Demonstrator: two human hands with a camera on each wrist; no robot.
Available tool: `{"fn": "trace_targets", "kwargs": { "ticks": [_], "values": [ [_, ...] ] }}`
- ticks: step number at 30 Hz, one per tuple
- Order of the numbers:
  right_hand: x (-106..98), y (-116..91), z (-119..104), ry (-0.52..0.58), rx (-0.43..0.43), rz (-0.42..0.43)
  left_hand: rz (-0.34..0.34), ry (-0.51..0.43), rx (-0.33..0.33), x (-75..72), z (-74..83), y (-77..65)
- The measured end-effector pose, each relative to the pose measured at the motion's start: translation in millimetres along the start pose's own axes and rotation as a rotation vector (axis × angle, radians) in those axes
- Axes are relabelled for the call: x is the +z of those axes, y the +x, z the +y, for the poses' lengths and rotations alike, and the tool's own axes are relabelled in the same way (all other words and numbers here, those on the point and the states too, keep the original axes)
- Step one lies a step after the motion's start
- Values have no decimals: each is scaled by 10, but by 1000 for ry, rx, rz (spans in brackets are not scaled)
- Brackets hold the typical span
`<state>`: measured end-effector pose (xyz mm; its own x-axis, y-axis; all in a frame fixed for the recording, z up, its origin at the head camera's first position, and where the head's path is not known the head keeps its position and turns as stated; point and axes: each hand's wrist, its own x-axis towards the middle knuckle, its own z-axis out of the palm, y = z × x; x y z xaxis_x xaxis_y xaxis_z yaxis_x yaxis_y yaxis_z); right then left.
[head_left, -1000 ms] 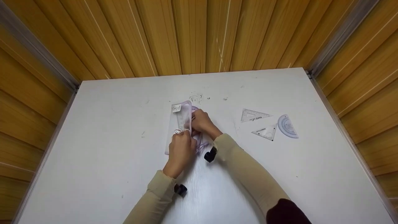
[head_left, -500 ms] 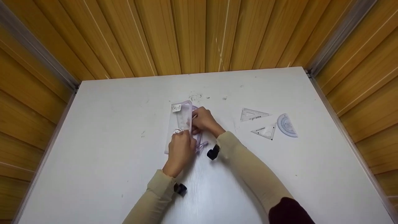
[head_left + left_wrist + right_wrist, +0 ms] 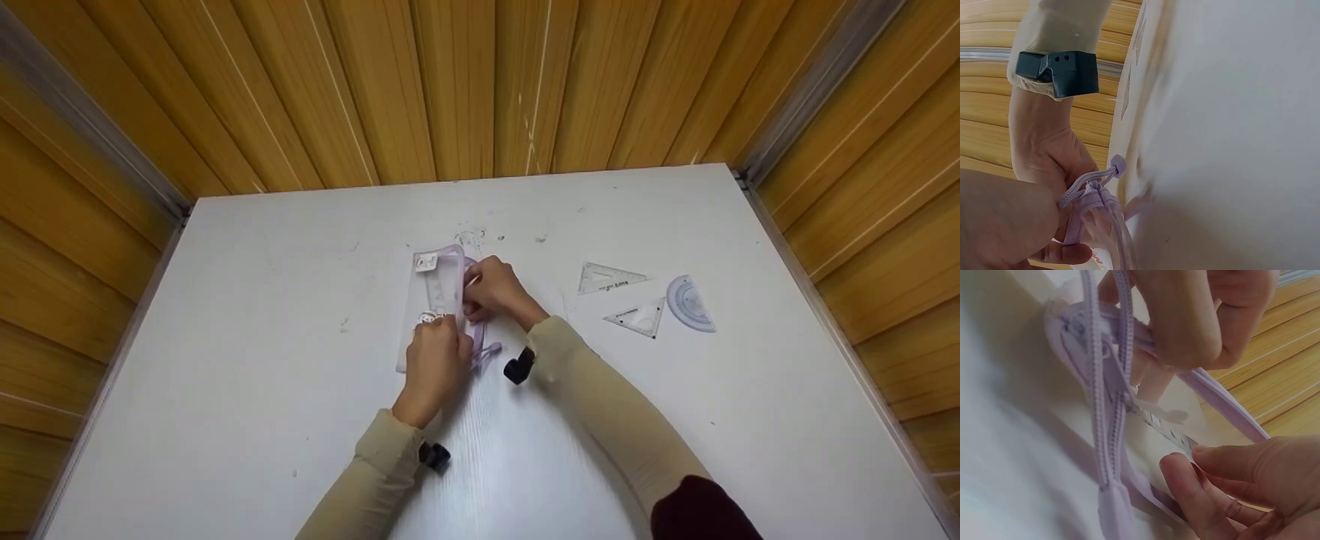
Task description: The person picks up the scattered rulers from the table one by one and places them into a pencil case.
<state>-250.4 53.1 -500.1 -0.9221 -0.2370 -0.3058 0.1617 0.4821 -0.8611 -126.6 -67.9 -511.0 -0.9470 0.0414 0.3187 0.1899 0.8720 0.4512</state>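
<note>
A see-through pencil pouch [image 3: 411,330] with lilac edging lies near the middle of the white table, its zipped side facing right. My left hand [image 3: 439,351] grips its near part along the zip edge. Through the pouch wall shows a clear ruler [image 3: 437,289]. My right hand [image 3: 495,287] is at the pouch's right-hand opening; in the right wrist view its thumb and forefinger pinch the end of the clear ruler [image 3: 1171,433] inside the mouth. A lilac cord zip pull [image 3: 1112,512] hangs at the near end. The tips of my left fingers are partly hidden.
To the right on the table [image 3: 247,375] lie a long clear set square [image 3: 609,278], a smaller set square [image 3: 639,318] and a bluish protractor [image 3: 690,304]. Wood-look panels [image 3: 465,90] rise behind the table and at both sides.
My right hand and forearm have shifted slightly to the right, the fingers drawing back from inside the pouch toward its edge. The left hand keeps its grip in the same place.
</note>
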Motion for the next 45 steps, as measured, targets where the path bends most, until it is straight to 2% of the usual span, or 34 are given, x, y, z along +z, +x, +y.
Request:
{"fn": "trace_targets", "kwargs": {
  "ticks": [7,18,24,29,45],
  "values": [
    [-52,-20,19,-49,-35,-13,5,-2,-15,7,-3,-2],
    [-148,-42,49,1,-39,-13,10,-17,-7,10,-10,6],
    [-209,-45,76,-13,-62,-5,26,-4,-3,23,-8,1],
    [-272,-53,87,22,-53,-12,33,7,1,21,-6,7],
    [-443,-83,153,-24,-50,15,15,-10,-15,17,-6,14]
  ]
}}
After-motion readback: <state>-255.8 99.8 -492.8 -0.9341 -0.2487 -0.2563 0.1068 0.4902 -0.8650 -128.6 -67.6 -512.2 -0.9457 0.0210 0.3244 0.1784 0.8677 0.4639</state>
